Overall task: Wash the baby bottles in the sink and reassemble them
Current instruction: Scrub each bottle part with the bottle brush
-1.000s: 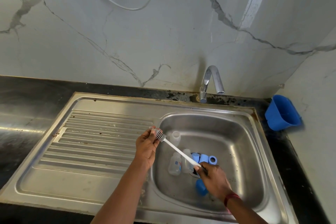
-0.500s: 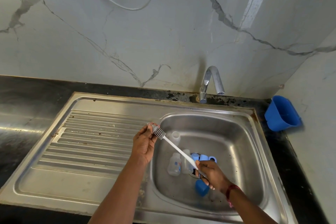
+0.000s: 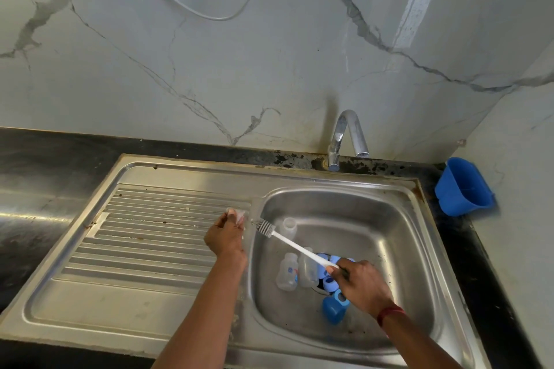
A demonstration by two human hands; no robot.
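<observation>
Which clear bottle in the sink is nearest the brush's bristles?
The lone bottle farther back, just beside the bristles; the other two bottles sit together by the blue caps.

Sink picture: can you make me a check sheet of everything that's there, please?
Surface: steel sink with a ribbed drainboard, set in a black counter; brown specks on the steel.
Job's things: three clear bottles in the basin, one near the back and two by the drain; blue rings and caps by the drain; white brush.
Clutter: nothing seen.
Grips: left hand pinches a small clear piece at the drainboard's edge; right hand holds the brush handle, bristles pointing at that piece.
Cables: white cable looping on the wall.
Surroundings: marble-look wall; tap, no water seen running; blue tub in the right corner.
</observation>
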